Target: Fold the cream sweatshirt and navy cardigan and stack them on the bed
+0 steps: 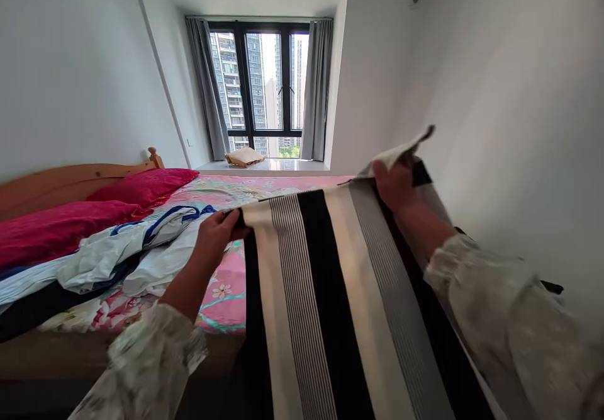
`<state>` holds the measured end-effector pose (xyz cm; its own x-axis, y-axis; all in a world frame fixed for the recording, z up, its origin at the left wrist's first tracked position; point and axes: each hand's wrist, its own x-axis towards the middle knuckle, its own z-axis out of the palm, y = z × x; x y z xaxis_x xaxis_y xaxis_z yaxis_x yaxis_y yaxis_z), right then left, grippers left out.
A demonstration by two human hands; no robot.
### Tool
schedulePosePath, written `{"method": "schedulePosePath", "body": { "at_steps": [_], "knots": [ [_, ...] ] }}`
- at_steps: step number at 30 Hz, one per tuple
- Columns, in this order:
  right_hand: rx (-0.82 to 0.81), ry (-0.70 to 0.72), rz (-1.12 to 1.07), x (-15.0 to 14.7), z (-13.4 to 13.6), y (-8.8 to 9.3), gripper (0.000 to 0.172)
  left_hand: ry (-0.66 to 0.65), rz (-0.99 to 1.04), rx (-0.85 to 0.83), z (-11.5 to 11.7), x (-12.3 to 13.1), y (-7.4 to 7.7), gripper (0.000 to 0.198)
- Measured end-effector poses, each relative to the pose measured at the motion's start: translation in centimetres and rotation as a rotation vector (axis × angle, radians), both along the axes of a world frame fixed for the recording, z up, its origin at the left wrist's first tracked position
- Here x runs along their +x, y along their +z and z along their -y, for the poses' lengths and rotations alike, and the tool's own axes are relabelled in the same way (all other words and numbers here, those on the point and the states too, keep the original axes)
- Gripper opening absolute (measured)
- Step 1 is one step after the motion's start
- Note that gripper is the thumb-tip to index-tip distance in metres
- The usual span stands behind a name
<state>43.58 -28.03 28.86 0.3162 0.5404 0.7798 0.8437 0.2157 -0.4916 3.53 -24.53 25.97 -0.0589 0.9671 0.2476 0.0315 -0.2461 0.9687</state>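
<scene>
A large cloth (340,281) with black, cream and grey stripes hangs in front of me, stretched between my two hands. My left hand (214,234) pinches its upper left corner, fingers closed over the edge. Farther right and higher, my right hand (396,184) grips the upper edge, slightly blurred, with a loose flap of the cloth sticking up above the fingers. The cloth's lower end runs out of the view. Whether it is a garment or a blanket I cannot tell.
Beyond the cloth stands a bed with a pink floral sheet (226,291) and a wooden headboard (70,177). Red pillows (70,225) and crumpled white and blue clothes (127,250) lie on its left side. A beige folded item (244,157) rests on the windowsill. A white wall rises at right.
</scene>
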Motion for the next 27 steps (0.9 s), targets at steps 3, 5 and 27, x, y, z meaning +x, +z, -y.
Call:
{"method": "schedulePosePath", "body": {
  "at_steps": [3, 5, 27],
  "knots": [
    [-0.080, 0.068, -0.046, -0.5, -3.5, 0.4, 0.042, 0.087, -0.032, 0.017, -4.9, 1.6, -1.8, 0.057],
    [-0.085, 0.099, -0.065, -0.7, -2.7, -1.8, 0.040, 0.110, -0.081, 0.003, -5.4, 0.6, -5.0, 0.058],
    [-0.705, -0.029, -1.061, -8.0, 16.6, -35.2, 0.031, 0.022, 0.466, -0.943, 5.2, -7.9, -25.8, 0.019]
  ]
}}
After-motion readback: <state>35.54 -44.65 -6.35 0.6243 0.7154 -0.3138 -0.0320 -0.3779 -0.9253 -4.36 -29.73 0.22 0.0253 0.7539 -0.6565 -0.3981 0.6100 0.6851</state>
